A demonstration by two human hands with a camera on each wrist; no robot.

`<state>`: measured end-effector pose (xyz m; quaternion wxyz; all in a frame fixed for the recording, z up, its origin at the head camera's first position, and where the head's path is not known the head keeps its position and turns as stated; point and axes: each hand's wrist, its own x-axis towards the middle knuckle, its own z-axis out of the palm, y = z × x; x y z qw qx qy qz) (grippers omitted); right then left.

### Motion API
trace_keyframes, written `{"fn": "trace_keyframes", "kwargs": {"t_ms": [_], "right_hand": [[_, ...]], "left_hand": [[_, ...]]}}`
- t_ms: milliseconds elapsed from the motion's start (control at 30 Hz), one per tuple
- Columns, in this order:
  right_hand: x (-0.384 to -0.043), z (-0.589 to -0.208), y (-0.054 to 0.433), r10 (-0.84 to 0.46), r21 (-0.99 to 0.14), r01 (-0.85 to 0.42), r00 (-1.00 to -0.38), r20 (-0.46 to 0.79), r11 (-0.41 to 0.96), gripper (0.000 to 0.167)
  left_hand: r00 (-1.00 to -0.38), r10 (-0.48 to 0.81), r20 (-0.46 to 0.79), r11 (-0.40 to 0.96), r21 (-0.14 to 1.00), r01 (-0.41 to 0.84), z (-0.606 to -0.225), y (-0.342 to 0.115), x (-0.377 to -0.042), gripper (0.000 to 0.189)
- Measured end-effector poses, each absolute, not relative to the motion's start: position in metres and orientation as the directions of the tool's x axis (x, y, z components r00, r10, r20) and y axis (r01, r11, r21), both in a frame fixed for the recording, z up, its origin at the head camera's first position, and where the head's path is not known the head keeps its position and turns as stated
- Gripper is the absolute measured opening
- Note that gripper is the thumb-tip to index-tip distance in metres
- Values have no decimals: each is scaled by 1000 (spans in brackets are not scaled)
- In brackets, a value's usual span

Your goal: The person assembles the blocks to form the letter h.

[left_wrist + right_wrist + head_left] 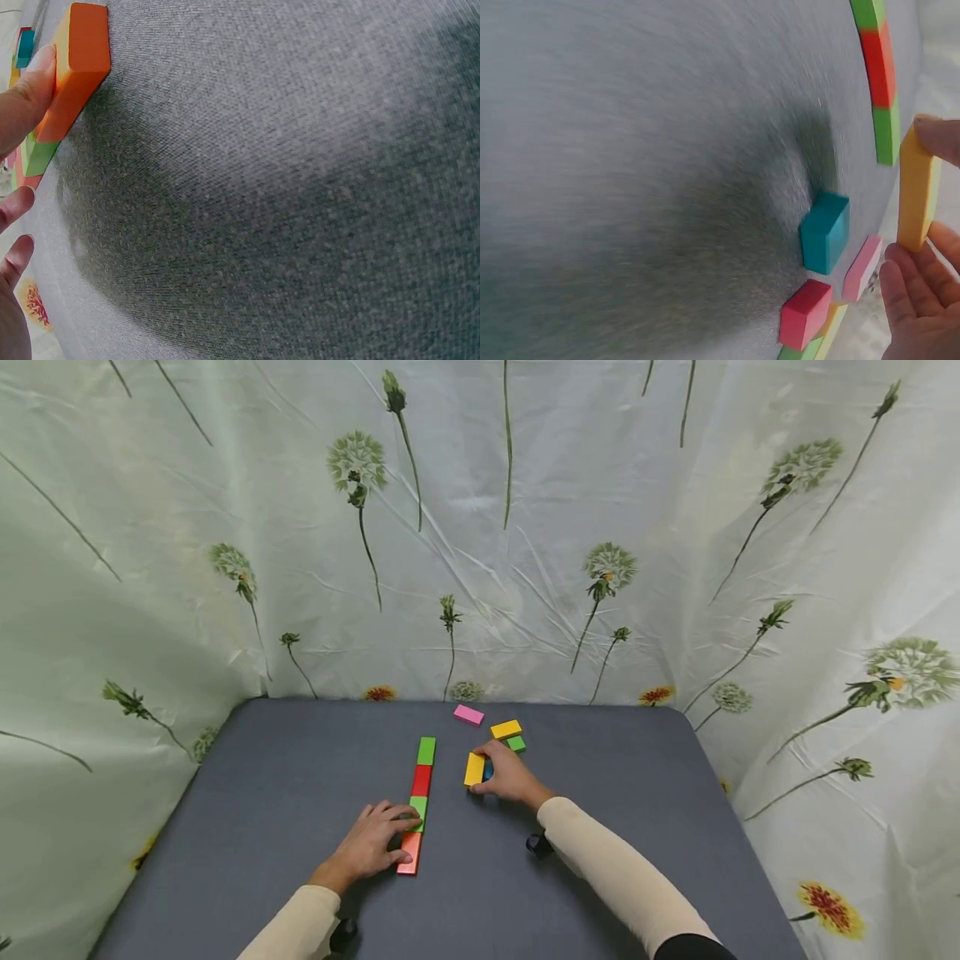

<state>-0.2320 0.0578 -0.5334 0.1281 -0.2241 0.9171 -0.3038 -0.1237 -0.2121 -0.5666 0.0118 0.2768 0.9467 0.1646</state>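
Note:
Near the middle of the table, my right hand (507,772) pinches a yellow block (917,191) between thumb and fingertips, held just above the cloth. A teal block (825,232) and a red block (805,315) lie beneath that hand; in the head view it mostly covers them. To the left runs a straight row: a green block (427,751) at the far end, then a red one (422,781), another green one (418,810) and an orange block (408,853) nearest me. My left hand (369,843) rests against the row's near end, fingers spread, thumb touching the orange block.
Beyond the right hand lie a pink block (468,715), a second yellow block (506,728) and a small green block (516,743). The grey cloth-covered table (615,760) ends at a white curtain (525,610) with a dandelion print.

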Motion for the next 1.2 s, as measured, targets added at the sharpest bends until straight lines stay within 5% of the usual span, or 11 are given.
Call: {"fn": "trace_keyframes", "kwargs": {"t_ms": [567,1200], "right_hand": [[-165,-551,96,-563,-555,-416,-818,-117,720,63],[-148,-563,99,-600,-564,-434,-788,-141,703,60]], "left_hand": [[-853,517,71,797,322,510,-569,-211,-124,54],[-862,504,58,809,318,494,-565,-208,-125,54]]}}
